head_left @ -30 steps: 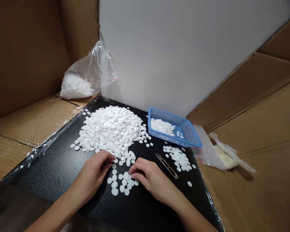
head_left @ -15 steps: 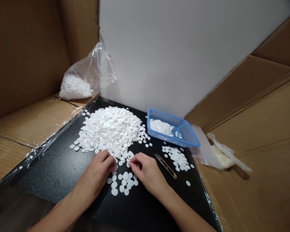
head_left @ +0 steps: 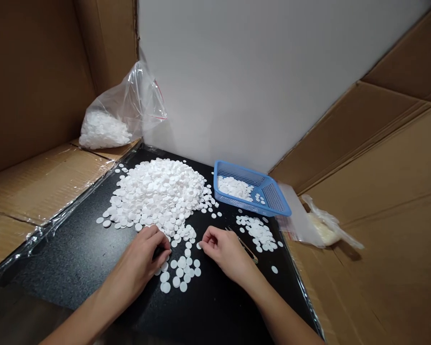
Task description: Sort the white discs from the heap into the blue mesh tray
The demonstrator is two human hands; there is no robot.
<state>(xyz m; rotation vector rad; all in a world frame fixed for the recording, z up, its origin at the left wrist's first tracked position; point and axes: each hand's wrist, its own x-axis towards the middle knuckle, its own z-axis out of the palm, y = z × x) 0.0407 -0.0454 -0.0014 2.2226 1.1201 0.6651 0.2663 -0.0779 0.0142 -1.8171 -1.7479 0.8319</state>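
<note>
A black tabletop [head_left: 82,249] bears a heap of round white discs [head_left: 158,189]. In front of the heap, the left hand [head_left: 148,251] has curled fingers, their grasp unclear; the right hand [head_left: 223,248] pinches one white disc [head_left: 198,246]. Right of the heap stands a blue plastic basket [head_left: 276,194].

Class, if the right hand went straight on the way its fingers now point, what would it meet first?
Past the white disc at the right hand itself, probably the loose white discs at the near edge of the large pile; the hand's height above the table is unclear.
</note>
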